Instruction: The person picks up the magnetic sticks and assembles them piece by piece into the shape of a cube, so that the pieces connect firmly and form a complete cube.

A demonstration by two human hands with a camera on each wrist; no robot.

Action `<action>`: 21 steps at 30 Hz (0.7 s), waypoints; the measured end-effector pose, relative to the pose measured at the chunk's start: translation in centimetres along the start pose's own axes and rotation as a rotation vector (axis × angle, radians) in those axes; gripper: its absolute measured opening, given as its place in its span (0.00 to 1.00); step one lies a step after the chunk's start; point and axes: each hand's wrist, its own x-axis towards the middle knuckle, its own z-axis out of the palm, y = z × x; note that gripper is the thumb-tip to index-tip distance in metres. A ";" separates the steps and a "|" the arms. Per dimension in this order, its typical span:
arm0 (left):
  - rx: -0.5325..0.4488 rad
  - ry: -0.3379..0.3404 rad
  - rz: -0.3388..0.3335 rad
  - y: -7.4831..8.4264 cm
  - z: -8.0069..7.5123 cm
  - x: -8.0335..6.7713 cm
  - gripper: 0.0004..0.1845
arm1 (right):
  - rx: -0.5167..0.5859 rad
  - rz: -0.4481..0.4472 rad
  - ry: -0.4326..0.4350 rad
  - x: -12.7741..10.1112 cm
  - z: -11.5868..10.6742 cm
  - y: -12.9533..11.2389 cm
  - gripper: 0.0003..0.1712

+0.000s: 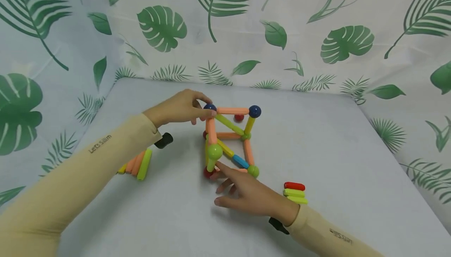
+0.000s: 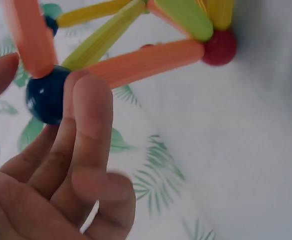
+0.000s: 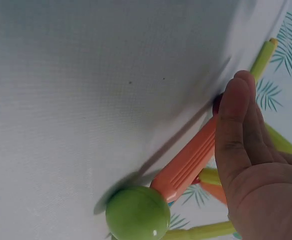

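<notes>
A frame of magnetic sticks and balls (image 1: 230,135) stands in the middle of the table. My left hand (image 1: 179,108) pinches the dark blue ball (image 2: 44,100) at its top back left corner. From that ball an orange stick (image 1: 211,130) runs forward to a green ball (image 1: 214,151), which sits on a tilted light green stick (image 1: 210,166). My right hand (image 1: 251,194) is at the front, its fingers extended beside that green stick and the bottom red ball. Index fingertip contact is hard to tell. A green ball (image 3: 138,212) marks the frame's front right corner.
Loose orange, yellow and green sticks (image 1: 143,165) lie left of the frame, partly under the left forearm. Red and light green sticks (image 1: 294,191) lie to the right near my right wrist. A loose-looking red ball (image 1: 239,117) sits behind the frame. Leaf-printed cloth surrounds the table.
</notes>
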 end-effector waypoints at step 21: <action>-0.194 -0.069 -0.006 -0.2 0.4 -0.1 0.46 | -0.653 -0.269 -0.185 3.7 3.9 -3.1 0.25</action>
